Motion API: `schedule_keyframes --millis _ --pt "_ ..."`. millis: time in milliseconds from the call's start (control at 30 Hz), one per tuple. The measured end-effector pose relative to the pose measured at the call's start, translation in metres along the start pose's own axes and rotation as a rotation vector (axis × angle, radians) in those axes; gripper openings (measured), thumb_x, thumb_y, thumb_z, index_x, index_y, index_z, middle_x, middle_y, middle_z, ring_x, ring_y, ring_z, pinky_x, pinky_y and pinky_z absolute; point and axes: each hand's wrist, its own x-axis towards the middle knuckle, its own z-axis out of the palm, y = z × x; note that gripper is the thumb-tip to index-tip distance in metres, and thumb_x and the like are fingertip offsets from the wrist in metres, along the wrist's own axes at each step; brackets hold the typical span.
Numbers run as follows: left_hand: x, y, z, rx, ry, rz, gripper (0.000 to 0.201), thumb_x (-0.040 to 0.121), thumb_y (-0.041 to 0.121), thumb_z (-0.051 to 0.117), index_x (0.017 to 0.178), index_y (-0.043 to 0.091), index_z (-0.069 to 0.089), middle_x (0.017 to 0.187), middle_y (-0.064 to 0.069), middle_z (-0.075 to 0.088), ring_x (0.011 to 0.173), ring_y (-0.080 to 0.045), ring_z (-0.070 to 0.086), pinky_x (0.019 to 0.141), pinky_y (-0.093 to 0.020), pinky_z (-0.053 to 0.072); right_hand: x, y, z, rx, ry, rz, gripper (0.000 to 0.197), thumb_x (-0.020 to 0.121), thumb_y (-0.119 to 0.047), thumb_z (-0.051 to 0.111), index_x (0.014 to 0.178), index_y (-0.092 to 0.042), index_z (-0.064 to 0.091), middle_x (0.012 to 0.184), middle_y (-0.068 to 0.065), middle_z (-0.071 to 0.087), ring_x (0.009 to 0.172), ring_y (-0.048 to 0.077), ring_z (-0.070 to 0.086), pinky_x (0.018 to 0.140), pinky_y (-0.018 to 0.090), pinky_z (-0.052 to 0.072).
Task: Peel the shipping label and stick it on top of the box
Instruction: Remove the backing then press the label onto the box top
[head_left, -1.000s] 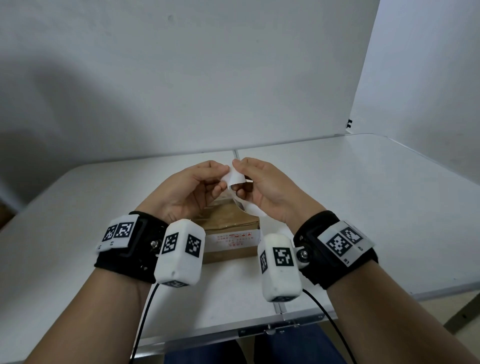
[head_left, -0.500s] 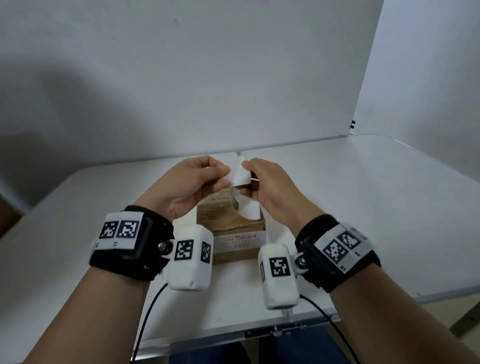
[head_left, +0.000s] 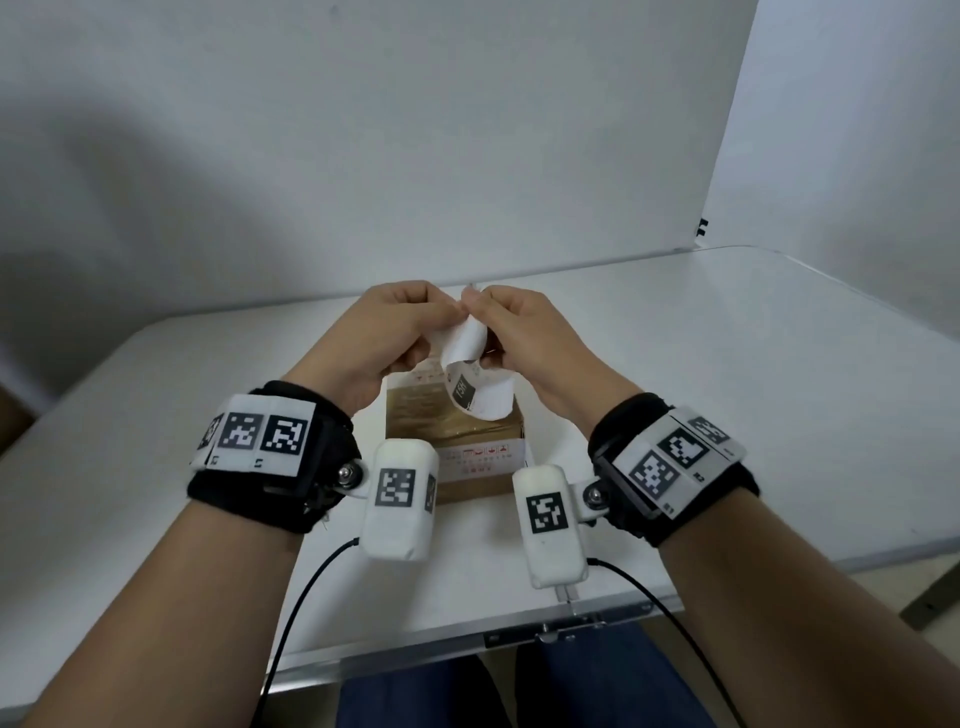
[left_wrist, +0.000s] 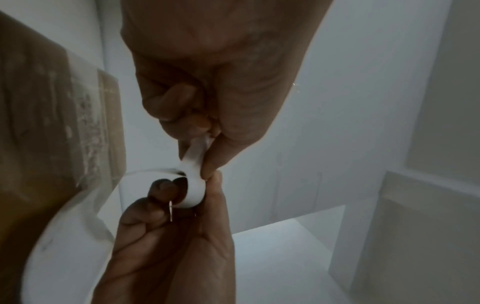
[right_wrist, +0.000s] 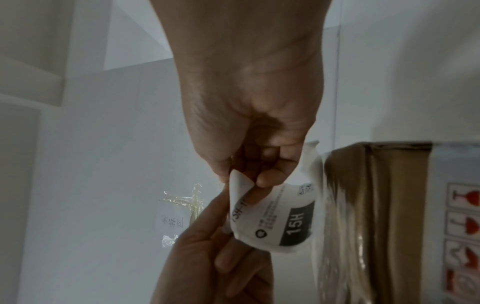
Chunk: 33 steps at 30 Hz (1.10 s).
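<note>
From the head camera, the left hand (head_left: 387, 332) and the right hand (head_left: 524, 332) are meeting fingertip to fingertip just above the far end of the box (head_left: 457, 431), which is sitting on the counter (head_left: 727, 395). Between them the label (head_left: 470, 374) is curling down toward the box top, its printed face with a dark "15H" block showing and its lower end hanging just over the box, on the right hand's side. Both grips are pinching the label's upper corner, so the sheet is dangling below the grip with its long axis running down toward the box.

From the left wrist camera, the left thumb and forefinger are clamping a thin white strip of the label (left_wrist: 193, 164), while the right hand (left_wrist: 168, 236) is curling its fingers around the looped part below. The box (left_wrist: 52, 123) is lying off to the side of both hands.

From the right wrist camera, the right hand (right_wrist: 254, 123) is nipping a lifted white corner of the label (right_wrist: 275, 216), and the left hand (right_wrist: 213, 257) is holding the sheet from the opposite side. The box (right_wrist: 376, 205) is lying right beside the label's free end. I judge the layers are only starting to separate at that corner, so the peel should be running away from the pinch, along the sheet toward the box.
</note>
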Motion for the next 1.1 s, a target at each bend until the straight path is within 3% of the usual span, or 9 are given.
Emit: schedule_keyframes --millis 133,267,433,600,767,867,1100 --pt "0.002 -0.004 0.000 -0.130 0.029 -0.016 0.019 0.087 0.018 0.068 0.069 0.015 0.063 0.055 0.004 0.054 0.040 -0.006 0.036 0.038 -0.014 0.029 -0.001 0.000 0.004 0.089 0.050 0.006 0.029 0.097 -0.029 0.053 0.075 -0.011 0.061 0.079 0.010 0.060 0.063 0.016 0.056 0.058 0.025 0.049" --pt "0.005 -0.004 -0.005 -0.214 0.110 0.010 0.017 0.088 0.016 0.068 0.072 0.012 0.064 0.057 0.004 0.056 0.042 -0.006 0.041 0.045 -0.015 0.037 -0.003 -0.002 0.009 0.174 0.131 -0.031 0.026 0.096 -0.026 0.054 0.077 -0.009 0.061 0.076 0.012 0.060 0.059 0.014 0.060 0.058 0.025 0.048" --pt "0.009 -0.003 -0.012 -0.199 0.245 0.114 0.017 0.088 0.015 0.067 0.073 0.011 0.060 0.054 0.003 0.050 0.042 -0.006 0.041 0.044 -0.016 0.038 -0.002 -0.005 0.009 0.176 0.210 -0.118 0.027 0.096 -0.021 0.053 0.076 -0.005 0.059 0.057 0.003 0.052 0.049 0.009 0.058 0.054 0.022 0.047" --pt "0.011 -0.008 -0.014 -0.233 0.331 0.131 0.023 0.089 0.017 0.066 0.068 0.015 0.057 0.048 0.007 0.050 0.044 -0.007 0.041 0.049 -0.018 0.038 0.000 -0.003 0.012 0.165 0.320 -0.149 0.039 0.095 -0.025 0.055 0.058 -0.015 0.050 0.053 -0.005 0.050 0.051 0.012 0.051 0.057 0.031 0.047" --pt "0.014 -0.015 -0.022 -0.238 0.373 0.147 0.023 0.089 0.017 0.067 0.068 0.016 0.056 0.050 0.006 0.049 0.044 -0.007 0.041 0.049 -0.019 0.037 -0.001 0.001 0.007 0.176 0.301 -0.130 0.033 0.096 -0.022 0.054 0.066 -0.007 0.054 0.053 -0.002 0.049 0.044 0.008 0.047 0.053 0.026 0.044" --pt "0.015 -0.020 -0.029 -0.209 0.404 0.157 0.023 0.089 0.018 0.066 0.068 0.017 0.057 0.053 0.005 0.050 0.046 -0.008 0.042 0.050 -0.019 0.039 -0.001 0.005 0.005 0.173 0.305 -0.115 0.036 0.096 -0.021 0.055 0.061 -0.011 0.052 0.051 -0.004 0.049 0.044 0.007 0.047 0.057 0.029 0.046" --pt "0.024 -0.043 -0.062 -0.289 0.477 0.062 0.019 0.089 0.018 0.067 0.071 0.017 0.059 0.048 0.008 0.051 0.044 -0.006 0.043 0.049 -0.017 0.041 0.000 0.008 -0.002 0.183 0.310 -0.059 0.035 0.096 -0.019 0.053 0.062 -0.010 0.051 0.055 0.000 0.048 0.043 0.006 0.049 0.054 0.023 0.046"
